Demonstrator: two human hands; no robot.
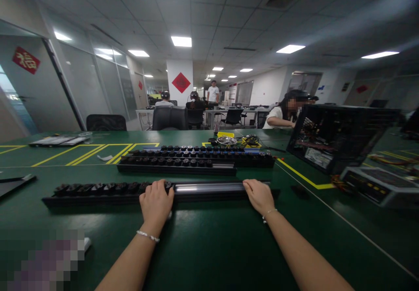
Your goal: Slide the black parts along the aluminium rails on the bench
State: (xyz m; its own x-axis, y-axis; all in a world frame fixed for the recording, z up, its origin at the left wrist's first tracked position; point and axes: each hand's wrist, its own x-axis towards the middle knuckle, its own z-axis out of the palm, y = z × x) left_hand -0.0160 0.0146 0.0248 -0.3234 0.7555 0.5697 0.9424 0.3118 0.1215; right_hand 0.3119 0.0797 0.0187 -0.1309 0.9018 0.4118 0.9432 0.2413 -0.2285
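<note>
Across mid-frame, the left hand (157, 201) and right hand (259, 196) clasp a long black rail (209, 191). Dark rounded knobs (110, 188) line its left part.

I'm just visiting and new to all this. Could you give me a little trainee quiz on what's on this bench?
1. True or false: dark pieces fill the nearest rail from end to end.
2. Which of these stands on the green table, to the right of both hands? A) a potted plant; B) an open computer case; C) a desk lamp.
3. Fill in the blank: the left hand and the right hand are both on the nearest rail, and each wrist wears a pale ____.

Key: 1. False; the stretch between the hands is bare and shiny. 2. B. 3. Bracelet.
</note>
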